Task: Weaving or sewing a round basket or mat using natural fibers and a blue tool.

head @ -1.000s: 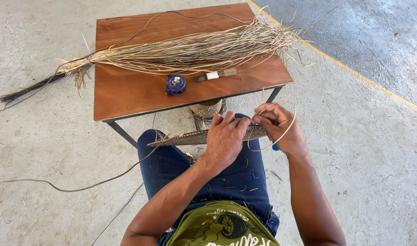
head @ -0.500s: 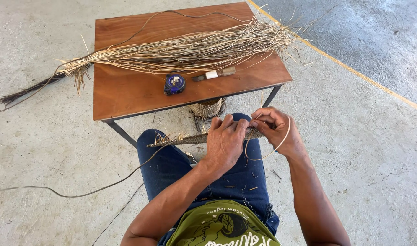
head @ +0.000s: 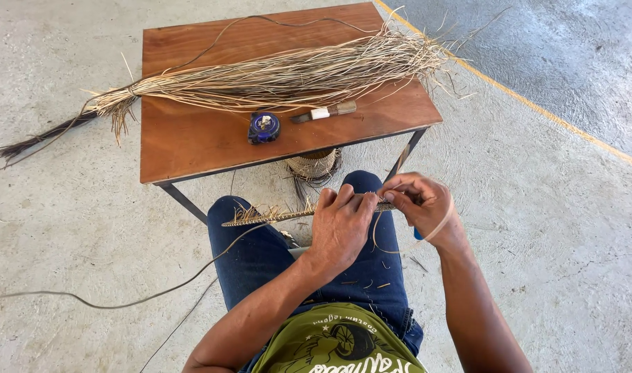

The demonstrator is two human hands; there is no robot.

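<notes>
1. Change since the earlier frames: little. Both hands stay over the lap on the woven strip (head: 288,215). The loop of loose fibre (head: 437,231) under the right wrist has swung slightly lower and wider; the items on the surface have not shifted.
2. Left hand (head: 341,228): palm down, fingers curled over the strip, pressing it against the thigh. Judged: this steadies the work so that the other hand can thread.
3. Right hand (head: 419,202): fingertips pinched on the fibre right at the strip's near end, touching the left fingertips. Grasp is closed on the strand.
4. The strip lies crosswise over the blue-jeaned knees, its frayed free end pointing to the person's left, past the leg and unsupported.
5. Surface (head: 191,148): brown wooden top on a thin metal frame, just ahead of the knees. A long bundle of dried fibres (head: 281,76) lies across it, overhanging both side edges. A blue tape measure (head: 263,128) and a small knife (head: 324,112) sit near the front edge, within reach but apart from the bundle.
6. A small woven basket (head: 314,166) stands on the floor under the surface.
7. Room: open concrete floor on both sides; a stray strand (head: 122,302) trails to the left.
</notes>
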